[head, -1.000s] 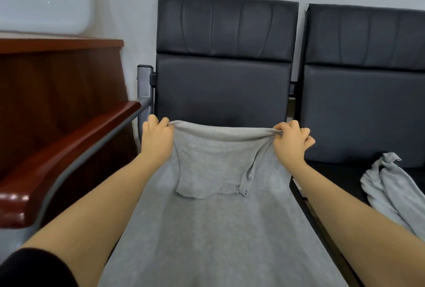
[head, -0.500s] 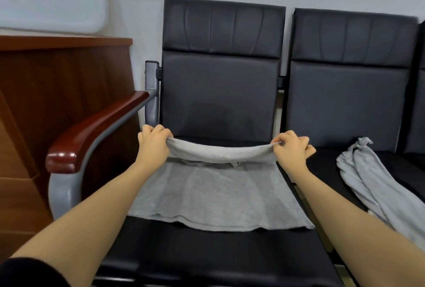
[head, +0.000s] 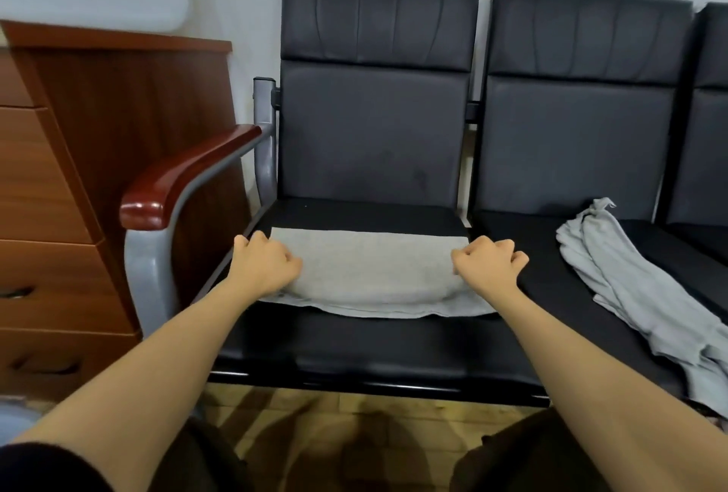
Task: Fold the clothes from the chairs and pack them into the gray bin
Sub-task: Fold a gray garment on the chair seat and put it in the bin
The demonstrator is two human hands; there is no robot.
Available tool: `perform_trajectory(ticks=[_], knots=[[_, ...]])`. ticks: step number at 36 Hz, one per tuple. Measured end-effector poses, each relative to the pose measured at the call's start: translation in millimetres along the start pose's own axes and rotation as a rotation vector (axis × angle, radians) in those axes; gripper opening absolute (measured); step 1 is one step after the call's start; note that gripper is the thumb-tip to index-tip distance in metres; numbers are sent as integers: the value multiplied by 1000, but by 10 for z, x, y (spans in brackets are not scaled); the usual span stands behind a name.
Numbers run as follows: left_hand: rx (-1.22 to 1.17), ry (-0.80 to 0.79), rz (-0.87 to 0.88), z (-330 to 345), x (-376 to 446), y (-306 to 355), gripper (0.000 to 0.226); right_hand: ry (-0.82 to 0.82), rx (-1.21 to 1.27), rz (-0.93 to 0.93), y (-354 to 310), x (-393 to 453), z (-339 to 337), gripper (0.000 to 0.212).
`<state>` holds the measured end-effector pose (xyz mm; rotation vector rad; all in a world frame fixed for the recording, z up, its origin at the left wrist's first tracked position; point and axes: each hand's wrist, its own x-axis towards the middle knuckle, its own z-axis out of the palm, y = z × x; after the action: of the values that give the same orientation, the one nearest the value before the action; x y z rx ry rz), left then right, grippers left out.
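A folded gray garment (head: 374, 274) is laid flat across the black seat of the left chair (head: 370, 129), in the centre of the frame, with a lower layer showing along its near edge. Its left end is met by the left hand (head: 268, 269), whose fingers are curled into a loose fist at the cloth's edge; whether fabric is actually pinched between them cannot be told. Its right end is met by the right hand (head: 488, 265), likewise curled closed with the knuckles up, and a grip on the cloth cannot be confirmed there either. Both bare forearms are stretched in from the bottom corners of the frame, and a dark sleeve (head: 43, 468) is seen at the lower left. A second gray garment (head: 630, 286), unfolded and rumpled, is draped along the seat of the right chair (head: 583, 105) toward the right edge of the frame, well apart from the folded one. A red-brown wooden armrest (head: 185, 176) on a gray metal frame is seen left of the seat, and a wooden drawer cabinet (head: 59, 184) fills the left side of the frame. A patterned floor (head: 315, 424) is visible below the seat edge. The gray bin is not identified in this view.
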<state>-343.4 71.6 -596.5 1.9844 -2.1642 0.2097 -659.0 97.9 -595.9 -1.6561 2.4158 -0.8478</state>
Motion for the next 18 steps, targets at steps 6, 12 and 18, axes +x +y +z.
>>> perform_trajectory(ticks=[6,12,18], knots=[[-11,-140,-33,184,-66,130,38,-202,-95,-227,-93,-55,305,28],[-117,-464,-87,416,-17,199,63,-441,-159,-457,-263,-10,633,47],[-147,-503,-72,450,152,99,63,-330,-305,-469,-436,147,767,40]])
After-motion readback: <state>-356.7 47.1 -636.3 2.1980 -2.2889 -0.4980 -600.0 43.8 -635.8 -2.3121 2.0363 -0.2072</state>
